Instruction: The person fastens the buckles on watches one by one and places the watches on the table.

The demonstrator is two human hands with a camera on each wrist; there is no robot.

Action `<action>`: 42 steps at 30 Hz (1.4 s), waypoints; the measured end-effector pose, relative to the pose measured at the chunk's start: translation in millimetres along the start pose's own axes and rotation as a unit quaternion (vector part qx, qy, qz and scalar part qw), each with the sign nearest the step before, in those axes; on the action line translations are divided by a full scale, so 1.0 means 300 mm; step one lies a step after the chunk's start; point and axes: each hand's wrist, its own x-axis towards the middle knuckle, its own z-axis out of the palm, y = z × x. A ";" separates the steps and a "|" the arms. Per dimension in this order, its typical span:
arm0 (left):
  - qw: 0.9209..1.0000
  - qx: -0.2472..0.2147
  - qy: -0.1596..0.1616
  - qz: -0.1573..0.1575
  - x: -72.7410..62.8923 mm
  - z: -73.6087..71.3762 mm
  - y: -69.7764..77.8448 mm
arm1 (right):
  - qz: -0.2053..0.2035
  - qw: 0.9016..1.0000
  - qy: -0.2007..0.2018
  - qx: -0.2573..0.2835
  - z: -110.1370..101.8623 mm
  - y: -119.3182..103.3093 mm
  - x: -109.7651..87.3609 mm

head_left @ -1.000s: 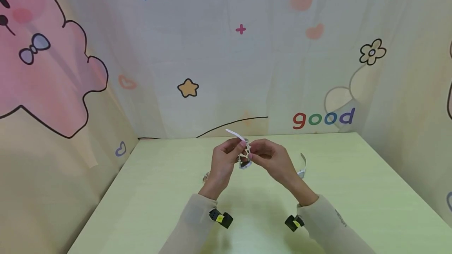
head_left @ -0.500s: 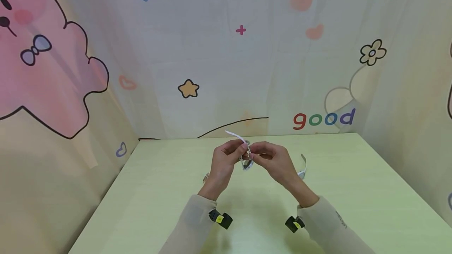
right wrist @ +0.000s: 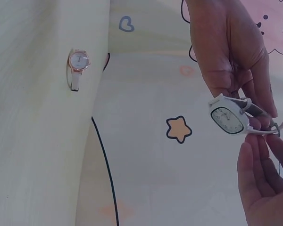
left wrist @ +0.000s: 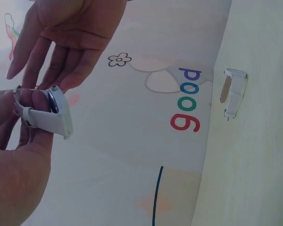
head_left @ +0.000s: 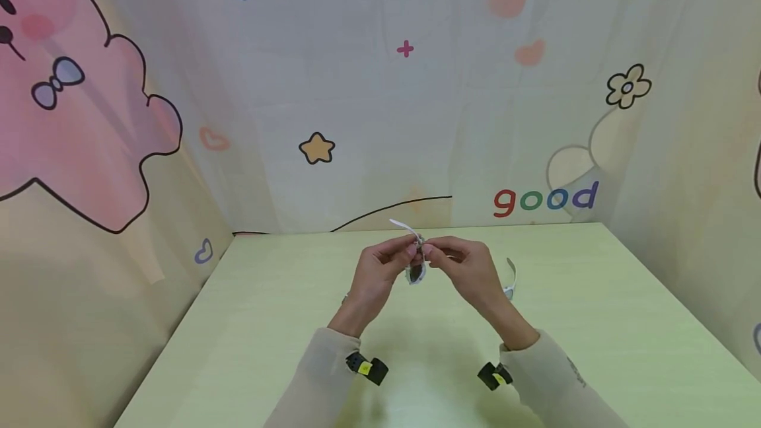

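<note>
A printed cloth (head_left: 368, 84) hangs behind the desk (head_left: 238, 355), across the head view's top. A white watch (left wrist: 236, 92) lies upper right in the left wrist view; a rose-gold watch (right wrist: 79, 61), upper left in the right.

We see pale green tabletop (head_left: 606, 335), printed fabric backdrop (head_left: 357, 71) on three sides, pink cartoon animal (head_left: 98, 141) left, "good" lettering (head_left: 556, 199) right.

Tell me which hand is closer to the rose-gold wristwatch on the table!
Left. In the head view, the rose-gold wristwatch peeks out beside the wrist of the left hand; the right hand is farther off, beyond the white wristwatch both hold.
</note>
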 end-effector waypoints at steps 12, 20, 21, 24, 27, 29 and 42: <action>0.999 0.040 -0.024 -0.002 -0.011 0.009 0.005 | -0.009 0.997 0.058 -0.044 0.000 -0.013 -0.003; 0.997 0.079 -0.008 0.007 -0.018 0.013 0.005 | -0.119 0.985 0.090 -0.091 0.008 -0.004 -0.006; 0.996 0.083 -0.005 0.013 -0.019 0.014 0.006 | -0.122 0.985 0.088 -0.090 0.008 -0.005 -0.006; 0.995 0.091 0.003 0.031 -0.023 0.016 0.005 | -0.120 0.986 0.079 -0.081 0.006 -0.009 -0.008; 0.995 0.089 0.007 0.042 -0.023 0.019 0.003 | -0.112 0.989 0.070 -0.063 0.005 -0.017 -0.009; 0.995 0.087 0.010 0.044 -0.022 0.021 0.002 | -0.103 0.991 0.067 -0.052 0.005 -0.020 -0.011; 0.995 0.090 0.040 0.033 -0.017 0.032 0.001 | -0.088 0.993 0.065 -0.037 0.004 -0.014 -0.016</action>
